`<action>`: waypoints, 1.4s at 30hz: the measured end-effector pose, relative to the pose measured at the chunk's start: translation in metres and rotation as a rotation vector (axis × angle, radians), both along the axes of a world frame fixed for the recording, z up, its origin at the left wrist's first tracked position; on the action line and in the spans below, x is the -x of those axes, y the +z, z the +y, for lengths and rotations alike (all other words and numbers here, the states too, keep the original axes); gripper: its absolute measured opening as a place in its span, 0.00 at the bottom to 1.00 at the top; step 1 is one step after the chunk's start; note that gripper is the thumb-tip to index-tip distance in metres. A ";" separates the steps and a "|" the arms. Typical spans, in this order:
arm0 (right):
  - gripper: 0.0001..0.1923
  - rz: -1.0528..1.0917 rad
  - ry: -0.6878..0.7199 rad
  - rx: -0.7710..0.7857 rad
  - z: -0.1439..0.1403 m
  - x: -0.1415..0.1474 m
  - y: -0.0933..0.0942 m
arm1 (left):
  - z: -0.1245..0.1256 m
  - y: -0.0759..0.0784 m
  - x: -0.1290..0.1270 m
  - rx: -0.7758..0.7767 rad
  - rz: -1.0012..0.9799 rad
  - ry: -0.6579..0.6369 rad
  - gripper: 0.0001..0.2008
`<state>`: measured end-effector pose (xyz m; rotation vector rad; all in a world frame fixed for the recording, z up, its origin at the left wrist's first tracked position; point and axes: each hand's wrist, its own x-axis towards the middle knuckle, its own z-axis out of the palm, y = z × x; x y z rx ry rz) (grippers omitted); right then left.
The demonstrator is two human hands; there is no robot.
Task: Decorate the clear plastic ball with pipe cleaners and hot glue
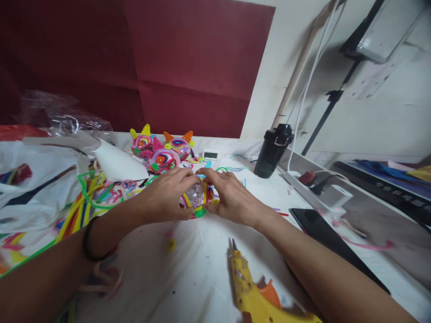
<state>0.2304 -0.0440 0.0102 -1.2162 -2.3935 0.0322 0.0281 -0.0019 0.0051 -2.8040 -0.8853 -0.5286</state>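
Note:
Between my two hands, just above the white table [188, 273], is a clear round ball [195, 195] with colourful strips and a green piece on its surface. My left hand [170, 194] grips its left side, fingers curled over the top and thumb low. From the right, my right hand [230, 194] closes on it the same way. Much of the ball is hidden by the fingers. Nearer to me, a yellow glue gun [244, 282] with an orange trigger lies below my right hand, its tip pointing away.
Behind my hands sit several colourful eared balls [164, 159] and a small digital clock [210, 155]. Pipe cleaners [81, 208] and plastic bags [40, 170] crowd the left. On the right are a black bottle [273, 150], a phone [332, 242] and a power strip [313, 193].

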 end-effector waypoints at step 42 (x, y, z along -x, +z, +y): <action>0.41 0.085 -0.102 0.081 0.000 0.004 0.000 | 0.010 -0.001 0.005 0.086 -0.028 -0.042 0.28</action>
